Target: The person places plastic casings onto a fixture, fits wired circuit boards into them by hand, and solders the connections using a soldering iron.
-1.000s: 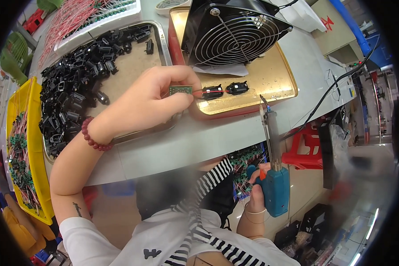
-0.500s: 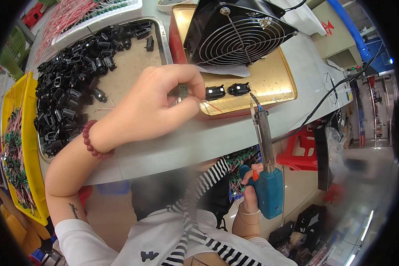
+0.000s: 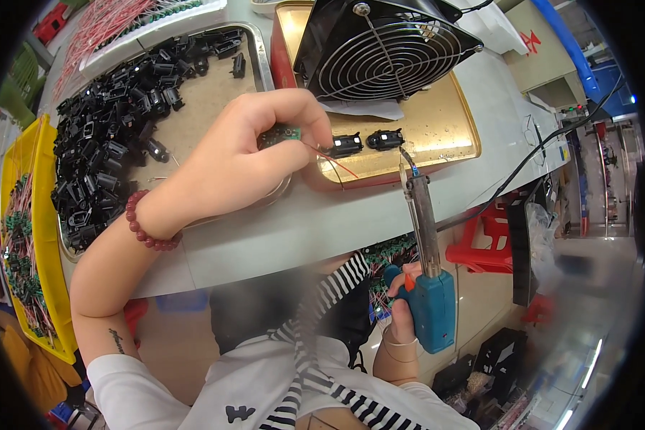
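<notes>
My left hand (image 3: 254, 154) pinches a small green circuit board (image 3: 288, 132) with a thin red wire (image 3: 331, 161) trailing from it, just left of two black plastic parts (image 3: 365, 142) lying on a gold tray (image 3: 437, 132). My right hand (image 3: 403, 304) grips a blue soldering gun (image 3: 430, 287) by its handle, low in front of the table. Its long metal barrel points up, and the tip (image 3: 403, 170) sits right below the right black part.
A black fan (image 3: 380, 46) with a wire grille stands on the back of the gold tray. A metal tray (image 3: 215, 93) holds several black parts (image 3: 115, 136). A yellow bin (image 3: 36, 215) of wired boards sits at left. A red stool (image 3: 487, 240) stands under the table.
The soldering gun has risen, bringing its tip up to the black parts. My left hand has turned the green board and shifted slightly toward them.
</notes>
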Demonstrator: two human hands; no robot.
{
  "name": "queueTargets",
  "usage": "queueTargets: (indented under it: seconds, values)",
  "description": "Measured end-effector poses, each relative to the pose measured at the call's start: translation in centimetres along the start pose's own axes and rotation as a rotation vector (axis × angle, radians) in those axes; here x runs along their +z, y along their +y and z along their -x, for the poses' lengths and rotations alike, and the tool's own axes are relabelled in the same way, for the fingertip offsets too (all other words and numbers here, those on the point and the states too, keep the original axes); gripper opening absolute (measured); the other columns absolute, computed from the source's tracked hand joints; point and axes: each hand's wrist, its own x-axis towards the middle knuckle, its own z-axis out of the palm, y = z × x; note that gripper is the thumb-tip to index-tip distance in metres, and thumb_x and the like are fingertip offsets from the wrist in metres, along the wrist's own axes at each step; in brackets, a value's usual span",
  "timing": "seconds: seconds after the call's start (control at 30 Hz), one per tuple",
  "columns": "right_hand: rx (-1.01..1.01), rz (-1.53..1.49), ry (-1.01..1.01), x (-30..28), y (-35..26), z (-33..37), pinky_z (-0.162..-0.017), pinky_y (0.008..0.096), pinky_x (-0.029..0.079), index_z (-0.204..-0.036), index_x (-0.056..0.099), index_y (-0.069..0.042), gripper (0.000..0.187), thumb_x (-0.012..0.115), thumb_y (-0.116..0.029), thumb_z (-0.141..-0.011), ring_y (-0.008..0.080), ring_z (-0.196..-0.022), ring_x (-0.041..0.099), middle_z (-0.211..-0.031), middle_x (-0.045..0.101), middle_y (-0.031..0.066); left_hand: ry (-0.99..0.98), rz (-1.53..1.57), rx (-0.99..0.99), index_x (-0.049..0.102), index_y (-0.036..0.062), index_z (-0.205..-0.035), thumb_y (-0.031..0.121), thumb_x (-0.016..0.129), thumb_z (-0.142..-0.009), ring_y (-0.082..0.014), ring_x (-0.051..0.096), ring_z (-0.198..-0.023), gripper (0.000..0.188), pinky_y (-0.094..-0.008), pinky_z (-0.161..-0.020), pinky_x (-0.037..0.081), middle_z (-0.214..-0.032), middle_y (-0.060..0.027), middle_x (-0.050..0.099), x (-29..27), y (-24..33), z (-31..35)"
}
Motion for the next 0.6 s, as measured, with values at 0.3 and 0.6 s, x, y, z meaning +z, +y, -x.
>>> queueTargets:
  seconds: [0.3, 0.6]
  values:
    - [-0.034, 0.013, -0.029, -0.29, 0.30, 0.03, -0.067, 0.0289, 0.047, -0.105, 0.065, 0.002, 0.042, 0.074, -0.032, -0.081, 0.0147, -0.064, 0.061, -0.086, 0.064, 0.0088, 0.024, -0.005, 0.134, 0.058, -0.0024, -0.098, -0.003, 0.057, -0.075, -0.0094, 0.057, -0.085, 0.024, -0.0243, -0.082, 0.045, -0.095, -0.0039, 0.059, -0.04, -0.21, 0.03]
    - [0.006, -0.006, -0.020, -0.25, 0.31, 0.24, -0.067, 0.0291, 0.048, -0.105, 0.065, 0.001, 0.043, 0.075, -0.034, -0.081, 0.0152, -0.064, 0.061, -0.091, 0.064, 0.0100, 0.020, 0.025, 0.097, 0.058, -0.0015, -0.101, -0.002, 0.060, -0.079, -0.0086, 0.058, -0.087, 0.022, -0.0223, -0.081, 0.044, -0.095, -0.0033, 0.058, 0.16, 0.00, 0.13]
